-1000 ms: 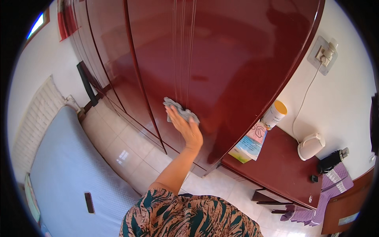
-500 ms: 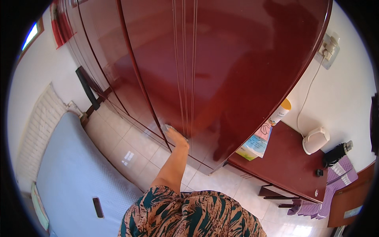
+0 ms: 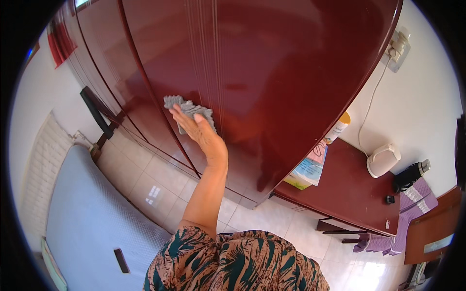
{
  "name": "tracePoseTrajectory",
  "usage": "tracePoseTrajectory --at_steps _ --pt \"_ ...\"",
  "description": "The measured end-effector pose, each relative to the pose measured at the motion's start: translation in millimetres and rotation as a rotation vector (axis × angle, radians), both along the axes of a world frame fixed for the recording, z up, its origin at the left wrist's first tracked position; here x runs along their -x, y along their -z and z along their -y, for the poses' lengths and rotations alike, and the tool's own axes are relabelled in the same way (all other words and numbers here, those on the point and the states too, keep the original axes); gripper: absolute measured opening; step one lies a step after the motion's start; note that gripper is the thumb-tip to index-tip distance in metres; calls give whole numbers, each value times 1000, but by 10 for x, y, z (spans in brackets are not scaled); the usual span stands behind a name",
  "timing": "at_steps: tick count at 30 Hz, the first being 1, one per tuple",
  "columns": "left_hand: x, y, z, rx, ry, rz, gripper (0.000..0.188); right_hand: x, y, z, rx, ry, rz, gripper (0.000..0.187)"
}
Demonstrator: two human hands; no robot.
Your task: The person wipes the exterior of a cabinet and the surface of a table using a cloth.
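My left hand (image 3: 201, 133) presses a crumpled grey cloth (image 3: 194, 112) against the glossy dark red wardrobe door (image 3: 272, 87). The fingers lie stretched over the cloth and point to the upper left, with the thumb on top of it. Part of the cloth is hidden under the palm. Just left of the hand runs the dark seam between two door panels. Thin vertical grooves pass close by on its right. My right hand is out of view.
On the left is a bed with a light blue cover (image 3: 92, 194), a phone (image 3: 122, 261) lying on it. To the right, a dark red desk (image 3: 354, 194) bears a white kettle (image 3: 383, 161), a black flask (image 3: 411, 175), a yellow-lidded canister (image 3: 338, 128) and colourful packages (image 3: 307, 169). Pale floor tiles (image 3: 158, 172) run between.
My left hand has moved up the door with the grey cloth, from near its lower edge. More of the cloth shows now. The view has shifted slightly.
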State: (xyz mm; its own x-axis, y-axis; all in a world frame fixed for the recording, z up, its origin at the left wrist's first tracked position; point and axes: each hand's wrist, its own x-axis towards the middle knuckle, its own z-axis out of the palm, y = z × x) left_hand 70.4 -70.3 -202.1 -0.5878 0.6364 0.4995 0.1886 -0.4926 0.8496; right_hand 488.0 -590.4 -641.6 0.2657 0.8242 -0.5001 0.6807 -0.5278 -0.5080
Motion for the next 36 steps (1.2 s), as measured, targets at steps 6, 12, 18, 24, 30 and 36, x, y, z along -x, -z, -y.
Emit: tracePoseTrajectory --at_steps 6,12,18,24,30,36 --pt "-270 647 256 -298 -32 -666 73 152 -192 -160 -91 -368 197 19" --pt "-325 2127 721 -196 145 -958 76 214 -240 -324 -161 -412 225 26" --pt "-436 1940 848 -190 302 -946 81 170 -1 -232 49 -143 140 26" --pt "-750 1221 713 -414 261 -1100 54 -16 50 -309 7 -178 152 20" --pt "-707 869 419 -484 -57 -927 66 108 -445 -560 -109 -346 221 18" --pt "-120 999 111 -288 -132 -579 72 255 -352 -220 -107 -400 245 17"
